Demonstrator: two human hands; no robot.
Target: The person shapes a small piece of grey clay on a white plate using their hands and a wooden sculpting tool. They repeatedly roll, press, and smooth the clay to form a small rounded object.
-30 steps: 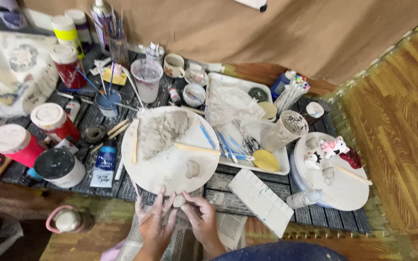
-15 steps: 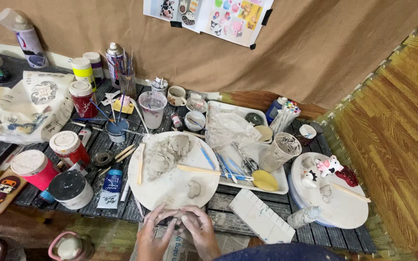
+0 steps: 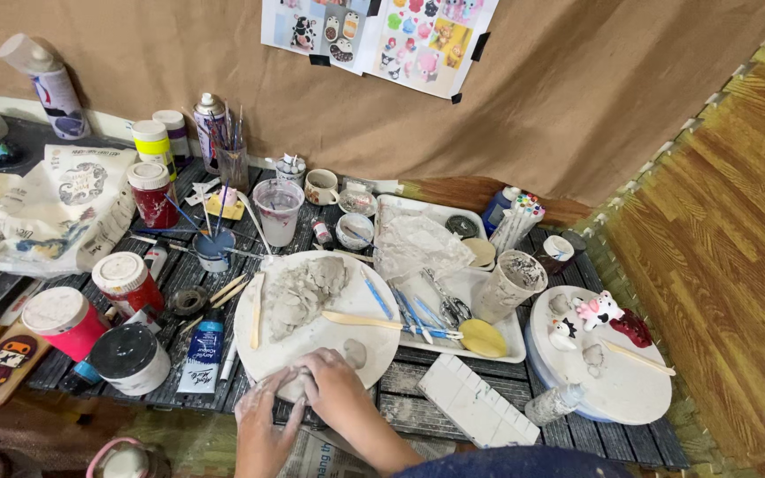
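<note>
From the head view we see our left hand (image 3: 263, 420) and right hand (image 3: 334, 385) pressed together around a small grey clay lump (image 3: 295, 387) at the near edge of the round white board (image 3: 312, 341), near the larger clay heap (image 3: 303, 292)

Left hand (image 3: 263, 423) and right hand (image 3: 334, 389) meet, fingers curled downward. Both appear dusted pale grey. Forearms reach in from below.

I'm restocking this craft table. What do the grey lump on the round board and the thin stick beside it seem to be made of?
The grey lump looks like soft modelling clay: matte, rough and torn, and it has smeared the round board. The stick looks like bare pale wood, probably a sculpting tool, smooth and unpainted. Both hands carry the same grey dust.
</note>
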